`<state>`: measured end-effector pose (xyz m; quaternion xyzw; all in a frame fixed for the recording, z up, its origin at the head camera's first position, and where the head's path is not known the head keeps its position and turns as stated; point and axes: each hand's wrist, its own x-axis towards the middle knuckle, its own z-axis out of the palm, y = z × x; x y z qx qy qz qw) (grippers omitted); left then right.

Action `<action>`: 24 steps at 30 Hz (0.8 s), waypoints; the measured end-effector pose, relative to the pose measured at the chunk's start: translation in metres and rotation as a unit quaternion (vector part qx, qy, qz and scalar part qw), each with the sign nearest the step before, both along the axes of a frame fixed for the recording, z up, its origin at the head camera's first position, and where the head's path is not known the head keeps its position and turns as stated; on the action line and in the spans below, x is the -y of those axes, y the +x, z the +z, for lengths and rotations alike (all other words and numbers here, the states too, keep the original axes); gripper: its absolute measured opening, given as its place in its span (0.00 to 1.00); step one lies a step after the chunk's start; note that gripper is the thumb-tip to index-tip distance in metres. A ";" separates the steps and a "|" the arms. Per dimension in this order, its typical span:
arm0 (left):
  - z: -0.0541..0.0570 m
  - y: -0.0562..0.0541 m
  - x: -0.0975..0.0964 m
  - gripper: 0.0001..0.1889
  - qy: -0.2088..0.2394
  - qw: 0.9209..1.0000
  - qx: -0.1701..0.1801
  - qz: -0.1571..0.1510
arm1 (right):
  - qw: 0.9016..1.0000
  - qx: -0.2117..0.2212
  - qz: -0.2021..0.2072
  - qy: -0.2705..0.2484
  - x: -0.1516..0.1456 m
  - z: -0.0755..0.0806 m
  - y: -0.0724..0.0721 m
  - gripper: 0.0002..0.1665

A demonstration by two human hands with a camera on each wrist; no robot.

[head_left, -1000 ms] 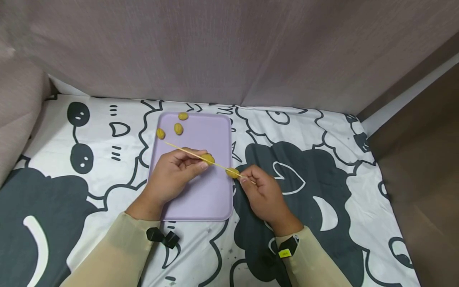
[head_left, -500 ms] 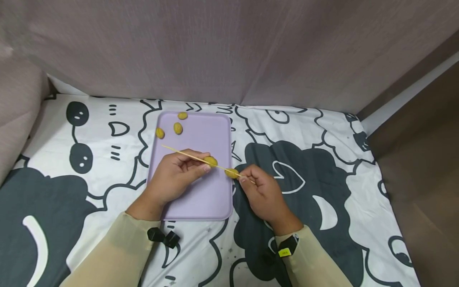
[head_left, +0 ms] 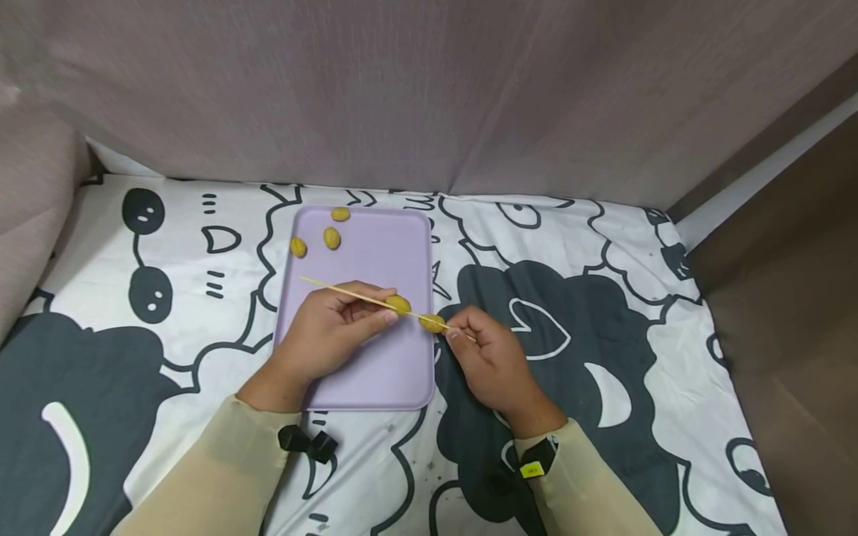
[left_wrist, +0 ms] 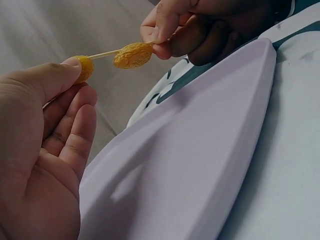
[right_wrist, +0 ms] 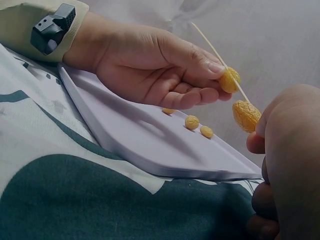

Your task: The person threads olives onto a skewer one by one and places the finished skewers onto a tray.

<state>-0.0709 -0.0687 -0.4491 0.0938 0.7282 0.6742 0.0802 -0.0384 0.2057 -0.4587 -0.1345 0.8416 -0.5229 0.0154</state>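
My left hand [head_left: 328,327] pinches a wrinkled yellow dried fruit [head_left: 400,304] between thumb and fingers, over the lilac tray [head_left: 395,246]. A thin pale wooden skewer [head_left: 325,284] runs through this fruit, its free end pointing up to the left. Closer to the other end, a second yellow dried fruit [right_wrist: 246,116] is threaded on the same stick. My right hand [head_left: 492,365] grips that end of the skewer just past the tray's right edge, thumb against forefinger. A short gap of bare stick separates the two fruits in the left wrist view.
Three more yellow dried fruits [head_left: 331,238] lie at the tray's far left. Under the tray is a black-and-white patterned cloth [head_left: 570,372]. A grey-brown fabric curtain [head_left: 402,97] closes off the back, with a brown panel [head_left: 791,298] at the right.
The left hand's fruit has slid along the skewer toward the right hand, narrowing the gap between the two fruits. The right hand has barely moved.
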 end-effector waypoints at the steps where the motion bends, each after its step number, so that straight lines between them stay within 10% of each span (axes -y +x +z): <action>1: 0.000 0.000 0.000 0.17 -0.001 1.000 0.001 -0.001 | 1.000 0.000 0.001 0.000 0.000 0.000 0.000 0.05; 24: -0.004 0.000 -0.004 0.16 -0.034 0.999 0.003 -0.018 | 1.000 -0.007 0.018 0.005 0.000 0.000 -0.001 0.05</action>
